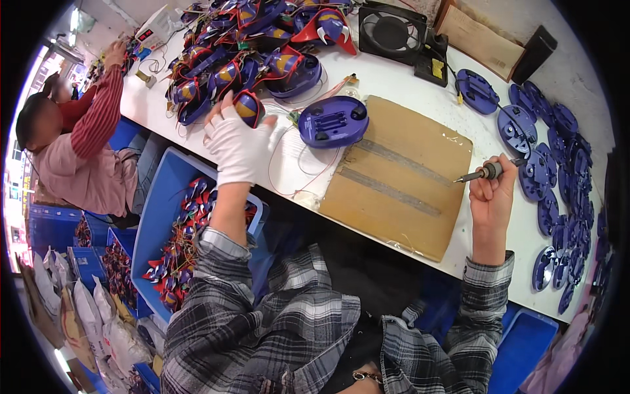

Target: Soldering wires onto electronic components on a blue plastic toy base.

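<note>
My left hand (237, 146), in a white glove with bare fingertips, is closed on a small purple, orange and red toy shell (249, 109) at the near edge of a heap of similar parts. Just right of it lies a purple oval toy base (333, 122), its underside up, with thin wires around it; which part they join I cannot tell. The base overlaps the upper left corner of a cardboard sheet (407, 141). Held like a pen in my bare right hand (491, 197) is a soldering iron (484, 173), its tip pointing left above the cardboard's right edge.
Toy shells (282, 62) with wires crowd the table's far left. A black fan (392, 31) stands at the back. Many purple bases (550, 171) line the right side. Below the table's left edge is a blue bin (154, 236) of parts. Another person (92, 144) works at far left.
</note>
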Demonstrator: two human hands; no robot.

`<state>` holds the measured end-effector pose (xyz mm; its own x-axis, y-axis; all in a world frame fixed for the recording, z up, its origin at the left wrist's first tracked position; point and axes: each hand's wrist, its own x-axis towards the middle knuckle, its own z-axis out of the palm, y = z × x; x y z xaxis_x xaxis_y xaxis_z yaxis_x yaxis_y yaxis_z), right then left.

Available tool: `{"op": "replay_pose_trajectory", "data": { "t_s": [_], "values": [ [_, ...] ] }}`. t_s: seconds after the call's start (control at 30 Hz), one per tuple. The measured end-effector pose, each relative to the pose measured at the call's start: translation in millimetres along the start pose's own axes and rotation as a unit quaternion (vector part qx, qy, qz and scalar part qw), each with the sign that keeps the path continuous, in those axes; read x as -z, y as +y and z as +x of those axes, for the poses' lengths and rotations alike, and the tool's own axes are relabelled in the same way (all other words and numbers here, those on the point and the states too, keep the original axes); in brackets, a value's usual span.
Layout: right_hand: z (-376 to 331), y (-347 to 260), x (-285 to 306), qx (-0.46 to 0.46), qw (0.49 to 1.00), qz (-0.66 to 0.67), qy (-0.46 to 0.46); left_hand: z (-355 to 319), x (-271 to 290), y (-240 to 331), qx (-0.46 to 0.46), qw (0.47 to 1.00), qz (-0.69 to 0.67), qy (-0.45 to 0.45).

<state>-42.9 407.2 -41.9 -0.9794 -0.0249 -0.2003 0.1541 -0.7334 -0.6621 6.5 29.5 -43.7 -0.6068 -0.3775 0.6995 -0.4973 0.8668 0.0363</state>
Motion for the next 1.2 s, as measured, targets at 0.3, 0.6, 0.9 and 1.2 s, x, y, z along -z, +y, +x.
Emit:
{"op": "replay_pose_trajectory", "data": {
  "t_s": [0.3,0.6,0.9,1.2],
  "values": [
    [5.2,4.1,2.2,-0.001,1.0,-0.012,0.003,6.4,38.5,18.2,-0.019,0.951,-0.308,-0.014],
    [-4.2,4.0,-6.6,-0.002,0.999,-0.026,0.031,39.3,39.9,76.7,-0.197,0.846,-0.264,-0.419],
    [-7.2,4.7,-5.4,-0.005,0.999,-0.031,0.025,39.0,69.0,79.4,-0.177,0.842,-0.247,-0.446],
    [-5.0,5.7,-6.8,-0.006,0.999,-0.042,0.026,60.9,78.0,75.4,-0.234,0.869,-0.3,-0.317]
  ]
}}
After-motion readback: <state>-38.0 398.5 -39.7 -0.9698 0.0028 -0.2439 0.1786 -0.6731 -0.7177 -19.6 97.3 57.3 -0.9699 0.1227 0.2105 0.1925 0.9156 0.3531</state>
